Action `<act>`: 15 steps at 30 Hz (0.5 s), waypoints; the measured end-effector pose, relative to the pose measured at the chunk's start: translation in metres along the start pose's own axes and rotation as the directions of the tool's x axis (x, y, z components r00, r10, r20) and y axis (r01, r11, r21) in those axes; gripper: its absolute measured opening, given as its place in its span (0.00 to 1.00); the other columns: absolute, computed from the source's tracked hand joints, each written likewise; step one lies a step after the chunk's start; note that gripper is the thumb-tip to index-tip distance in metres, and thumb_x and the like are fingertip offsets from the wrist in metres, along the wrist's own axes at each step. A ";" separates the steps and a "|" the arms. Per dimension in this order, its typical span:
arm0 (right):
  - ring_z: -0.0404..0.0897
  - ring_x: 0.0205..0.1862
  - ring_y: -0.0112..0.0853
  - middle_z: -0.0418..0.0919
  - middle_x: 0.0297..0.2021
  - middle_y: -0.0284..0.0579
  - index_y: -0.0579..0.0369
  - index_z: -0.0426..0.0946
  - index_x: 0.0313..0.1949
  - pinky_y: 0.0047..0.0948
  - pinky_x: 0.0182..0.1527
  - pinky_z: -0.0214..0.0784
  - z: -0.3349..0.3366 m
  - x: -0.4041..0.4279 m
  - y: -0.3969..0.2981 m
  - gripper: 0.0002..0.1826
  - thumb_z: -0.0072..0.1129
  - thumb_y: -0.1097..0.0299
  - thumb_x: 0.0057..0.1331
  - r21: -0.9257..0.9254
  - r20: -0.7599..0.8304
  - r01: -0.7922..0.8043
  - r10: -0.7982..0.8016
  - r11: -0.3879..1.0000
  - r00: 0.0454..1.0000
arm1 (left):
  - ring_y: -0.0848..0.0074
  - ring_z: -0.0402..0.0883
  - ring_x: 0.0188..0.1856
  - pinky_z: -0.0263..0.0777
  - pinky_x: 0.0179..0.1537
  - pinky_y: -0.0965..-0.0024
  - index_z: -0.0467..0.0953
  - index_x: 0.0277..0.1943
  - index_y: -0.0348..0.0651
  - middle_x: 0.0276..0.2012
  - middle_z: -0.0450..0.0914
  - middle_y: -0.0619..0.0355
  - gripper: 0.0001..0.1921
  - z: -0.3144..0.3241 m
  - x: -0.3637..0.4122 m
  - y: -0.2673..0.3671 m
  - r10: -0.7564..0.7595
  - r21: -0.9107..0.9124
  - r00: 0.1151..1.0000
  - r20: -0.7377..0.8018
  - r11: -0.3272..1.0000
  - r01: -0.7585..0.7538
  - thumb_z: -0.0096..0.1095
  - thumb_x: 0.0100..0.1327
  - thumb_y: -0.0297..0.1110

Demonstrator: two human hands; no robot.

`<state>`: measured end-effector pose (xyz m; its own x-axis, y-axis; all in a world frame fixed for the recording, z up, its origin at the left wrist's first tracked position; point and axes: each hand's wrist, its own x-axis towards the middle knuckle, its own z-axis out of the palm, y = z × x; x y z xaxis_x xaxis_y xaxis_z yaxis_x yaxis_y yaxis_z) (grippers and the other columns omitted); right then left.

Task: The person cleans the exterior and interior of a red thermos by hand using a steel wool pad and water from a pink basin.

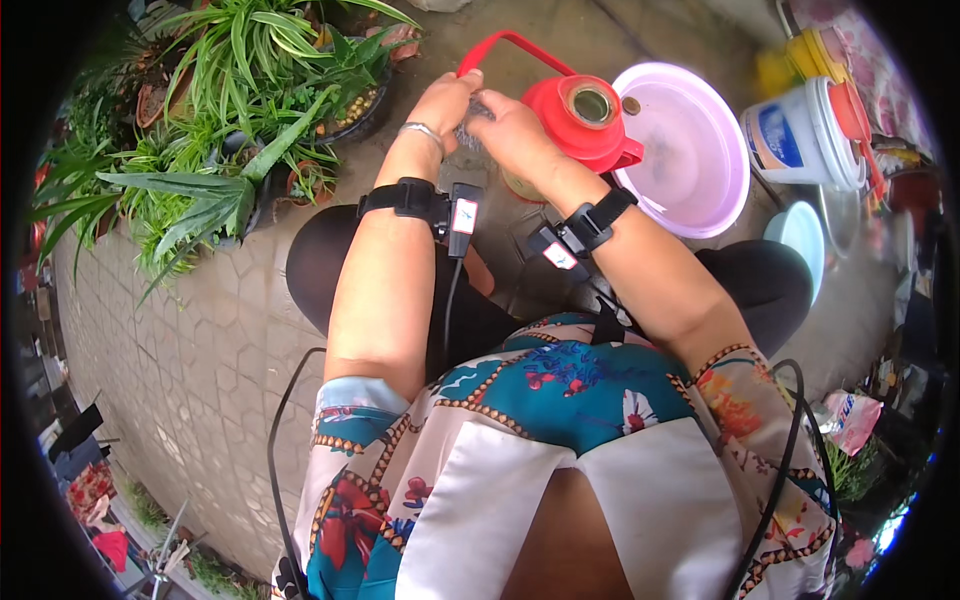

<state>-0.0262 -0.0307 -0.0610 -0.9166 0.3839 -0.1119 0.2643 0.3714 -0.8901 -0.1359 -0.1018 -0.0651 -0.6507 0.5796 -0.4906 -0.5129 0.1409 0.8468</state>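
Note:
A red thermos flask [536,94] stands on the paving in front of me, its round mouth uncovered and its red handle strap [517,39] raised. My left hand [442,105] is at the free end of that strap, with fingers bent. Close beside it, my right hand [510,131] has bent fingers at a grey, mesh-like scrubber [478,124] between the two hands. Which hand bears the scrubber is hard to tell. A pale purple plastic basin [694,157] lies just right of the flask, with a small round brown thing [631,106] at its left side.
Potted spider plants [247,60] and an aloe [217,191] stand on the left. To the right are a white plastic bucket [806,135], a yellow container [814,52] and a light blue basin [799,240]. Black cables hang beside both my arms.

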 end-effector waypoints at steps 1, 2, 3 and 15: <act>0.79 0.49 0.38 0.79 0.48 0.52 0.64 0.69 0.58 0.34 0.51 0.69 -0.002 -0.006 0.002 0.25 0.58 0.69 0.62 -0.004 0.001 -0.011 0.011 1.000 1.000 | 0.68 0.79 0.39 0.74 0.41 0.63 0.73 0.48 0.35 0.40 0.81 0.53 0.17 0.001 0.003 -0.007 0.087 0.143 0.994 -0.064 0.987 -0.077 0.50 0.72 0.44; 0.78 0.49 0.43 0.78 0.48 0.54 0.64 0.70 0.56 0.37 0.52 0.69 -0.003 -0.012 0.004 0.24 0.56 0.71 0.60 -0.187 0.042 0.164 -0.159 0.968 0.986 | 0.65 0.81 0.41 0.74 0.42 0.63 0.71 0.49 0.33 0.42 0.82 0.49 0.17 -0.003 0.006 -0.012 0.122 0.274 0.990 -0.075 0.957 -0.097 0.49 0.72 0.42; 0.77 0.49 0.48 0.77 0.49 0.56 0.63 0.71 0.54 0.40 0.53 0.69 -0.006 -0.017 0.005 0.23 0.55 0.73 0.59 -0.354 0.115 0.336 -0.315 0.873 0.942 | 0.65 0.81 0.41 0.74 0.42 0.63 0.71 0.49 0.33 0.42 0.82 0.49 0.17 -0.001 0.004 -0.011 0.114 0.269 0.991 -0.072 0.959 -0.091 0.49 0.72 0.42; 0.78 0.43 0.52 0.78 0.40 0.53 0.59 0.74 0.49 0.45 0.48 0.71 -0.016 0.000 -0.033 0.20 0.59 0.73 0.55 -0.268 -0.015 -0.044 0.041 0.962 0.999 | 0.67 0.79 0.46 0.62 0.58 0.60 0.71 0.51 0.38 0.46 0.82 0.49 0.17 0.007 -0.012 -0.003 0.034 0.180 0.999 -0.009 0.983 -0.032 0.48 0.71 0.44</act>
<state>-0.0296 -0.0294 -0.0249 -0.9002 0.4117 -0.1421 0.3751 0.5670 -0.7334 -0.1226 -0.1034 -0.0599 -0.6729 0.5769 -0.4631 -0.3824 0.2647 0.8853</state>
